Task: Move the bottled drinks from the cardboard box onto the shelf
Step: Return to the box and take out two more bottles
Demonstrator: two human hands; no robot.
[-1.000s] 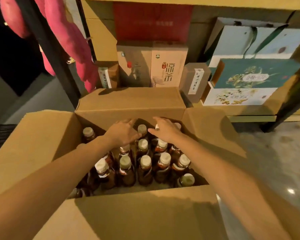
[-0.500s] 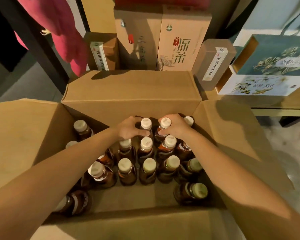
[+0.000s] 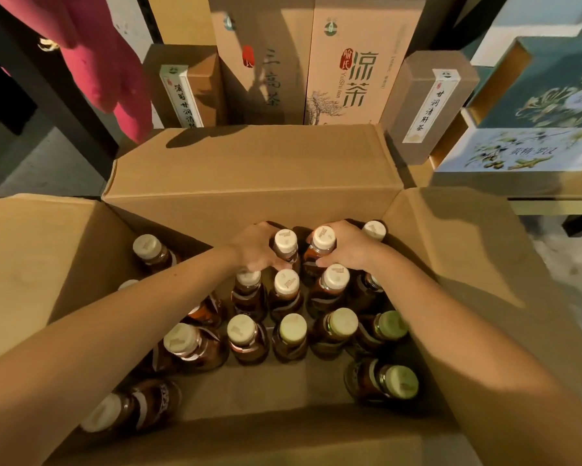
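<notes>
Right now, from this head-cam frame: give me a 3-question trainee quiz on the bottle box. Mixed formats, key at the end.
1. True or false: the flaps of the brown cardboard box are folded shut.
2. The lone amber bottle at the box's near right has a cap that is: A red, B pale green, C black.
3. Fill in: the left hand grips a white-capped amber bottle; the right hand grips ____.

Key: 1 false, the flaps stand open. 2 B. 3 a second white-capped amber bottle, right beside the first.
</notes>
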